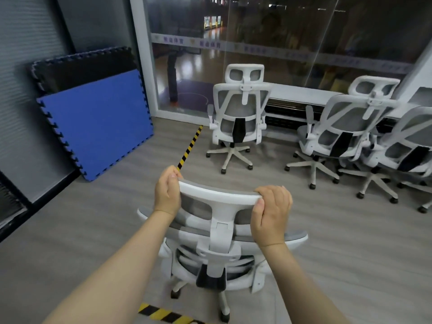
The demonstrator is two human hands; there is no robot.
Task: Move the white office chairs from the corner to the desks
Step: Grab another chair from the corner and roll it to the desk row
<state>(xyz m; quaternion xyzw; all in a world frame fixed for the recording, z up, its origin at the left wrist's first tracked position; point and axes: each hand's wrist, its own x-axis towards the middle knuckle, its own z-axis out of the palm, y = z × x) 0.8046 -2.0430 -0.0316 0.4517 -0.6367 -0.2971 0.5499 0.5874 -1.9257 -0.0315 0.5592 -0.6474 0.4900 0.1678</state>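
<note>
White mesh chair (pixel 219 232) stands nearest, both hands curled over its headrest's top edge: left hand (pixel 167 194), right hand (pixel 271 215). Bare grey floor (pixel 327 230) separates it from three, perhaps four, chairs (pixel 238 115) by the window (pixel 280 38).

Occluded and cropped regions

The rightmost chair (pixel 411 146) is cut by the right frame edge. The held chair (pixel 217 242) hides its own seat behind its backrest. Lettering on the glass band (pixel 280 51) is too blurred to read.
</note>
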